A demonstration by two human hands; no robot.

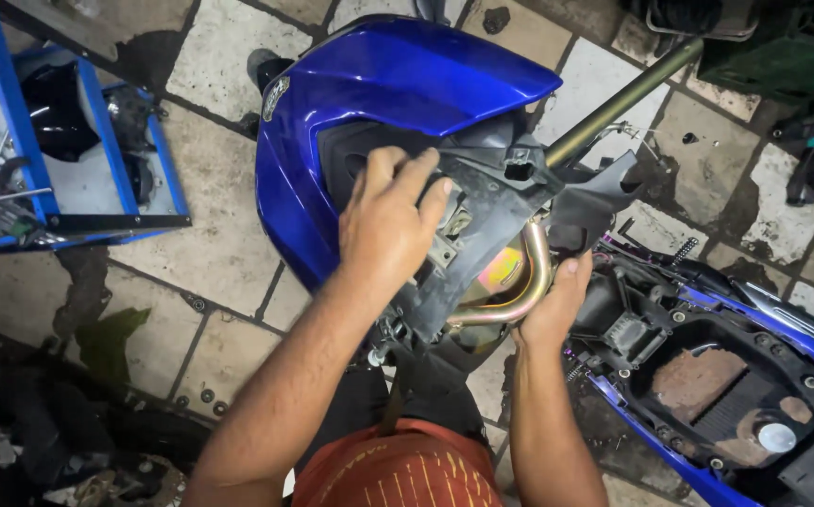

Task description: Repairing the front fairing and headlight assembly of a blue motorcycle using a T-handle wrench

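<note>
1. Blue motorcycle fairing (369, 103) sits at the centre of the view, lifted above the tiled floor (210, 244), with its black inner bracket (491, 202) facing the person.
2. Left hand (390, 221) lies spread over the black inner bracket, fingers curled on its edge at 12 o'clock.
3. Right hand (554, 305), at 4 o'clock from the left, grips the underside of the panel, thumb up beside a curved metal pipe (524, 291); its fingers are hidden, so the hold is probably closed.
4. An open motorcycle frame (717, 376) lies at 4 o'clock.
5. A blue rack (88, 141) stands at 9 o'clock.
</note>
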